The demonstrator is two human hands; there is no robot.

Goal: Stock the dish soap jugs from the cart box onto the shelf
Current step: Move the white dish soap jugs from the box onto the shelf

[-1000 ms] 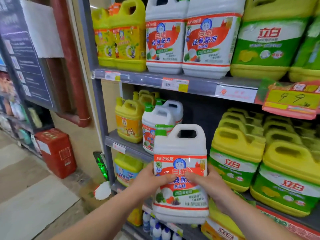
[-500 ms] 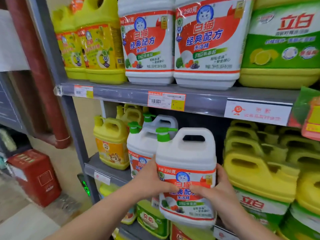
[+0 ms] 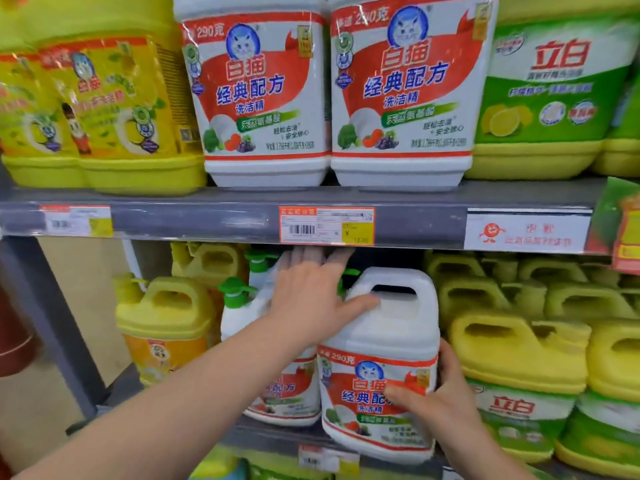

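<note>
A white dish soap jug [image 3: 388, 337] with a red label and a green cap stands at the front edge of the middle shelf [image 3: 270, 436], between white jugs on its left and yellow ones on its right. My right hand [image 3: 445, 398] grips its lower right side, fingers across the label. My left hand [image 3: 311, 299] lies over the jug's top left; its straight fingers reach back under the upper shelf [image 3: 194, 220], and the thumb touches the jug just below the handle. The cart box is out of view.
Two matching white jugs [image 3: 247, 317] stand behind and to the left. Yellow jugs [image 3: 166, 317] fill the shelf's left end, yellow-green ones [image 3: 519, 348] the right. Large white jugs [image 3: 263, 98] sit on the upper shelf. A grey upright [image 3: 41, 306] bounds the left side.
The jug went up and forward onto the middle shelf. My left hand left the jug's label side and moved up over its top, fingers stretched out. My right hand stays on the jug.
</note>
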